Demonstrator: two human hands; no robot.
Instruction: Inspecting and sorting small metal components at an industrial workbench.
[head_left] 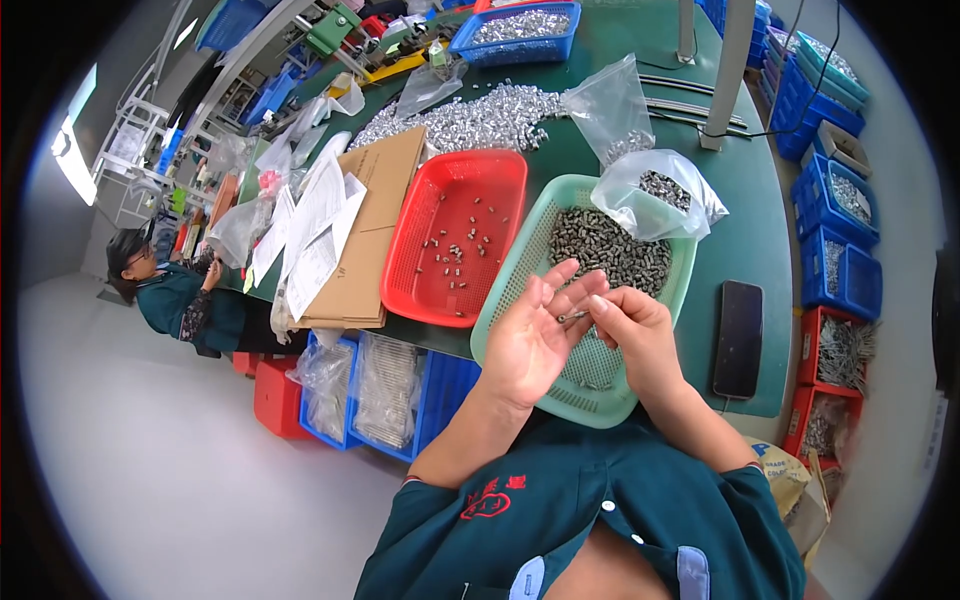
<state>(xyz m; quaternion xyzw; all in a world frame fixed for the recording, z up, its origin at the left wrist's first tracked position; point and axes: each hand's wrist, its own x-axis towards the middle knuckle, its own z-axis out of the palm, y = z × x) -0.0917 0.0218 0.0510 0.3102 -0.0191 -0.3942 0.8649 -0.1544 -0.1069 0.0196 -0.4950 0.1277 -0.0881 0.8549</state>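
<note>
Over the near part of a pale green plastic basket (490, 318), my left hand (528, 345) is turned palm up with its fingers stretched out. My right hand (640, 335) is closed in a pinch beside it. Between its thumb and fingertips is a small metal cylindrical part (574, 317), held against the left fingers. Many dark grey metal parts (610, 248) of similar size fill the far half of the basket. Left of it, a red plastic basket (400, 275) has several such parts scattered on its bottom.
A clear bag (640, 210) of metal parts rests on the green basket's far rim. A black phone (738, 340) lies to the right. Cardboard (385, 200) with papers (318, 235) is at left, shiny parts (480, 120) are heaped behind. A co-worker (190, 300) is far left.
</note>
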